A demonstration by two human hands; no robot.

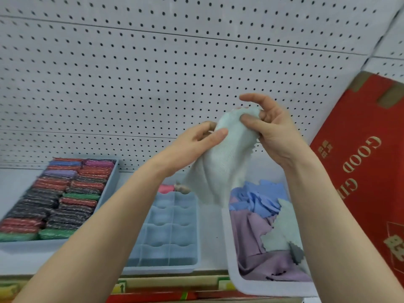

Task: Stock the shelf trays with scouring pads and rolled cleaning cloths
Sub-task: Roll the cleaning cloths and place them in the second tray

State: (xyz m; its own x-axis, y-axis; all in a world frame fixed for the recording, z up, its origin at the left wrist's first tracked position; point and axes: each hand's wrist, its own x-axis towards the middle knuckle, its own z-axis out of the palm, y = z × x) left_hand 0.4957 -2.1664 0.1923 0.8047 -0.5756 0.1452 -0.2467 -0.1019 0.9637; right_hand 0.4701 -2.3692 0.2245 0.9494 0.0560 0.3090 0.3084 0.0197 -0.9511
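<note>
Hanging between both hands in front of the pegboard (131, 73), a pale mint cloth (225, 162) droops with its lower edge above the shelf. The left hand (196, 138) pinches its left side between thumb and fingers; the right hand (269, 125) pinches the top edge with thumb and curled fingers, its forefinger raised free.

Below the cloth, a blue divided tray (166, 228) sits on the shelf (212, 232); a pink roll (166, 188) and a beige one (182, 188) stand in its far cells, the nearer cells bare. To the right, touching or just beside it, a white bin (231, 270) holds loose cloths: blue (258, 200), lilac (247, 232), mint (282, 232) and a grey scrap (296, 252).

At the left, apart from the divided tray, a second tray (109, 189) is packed with two rows of scouring pads (56, 200) in red, green, black and purple. A red box (363, 171) with gold lettering leans at the far right.
</note>
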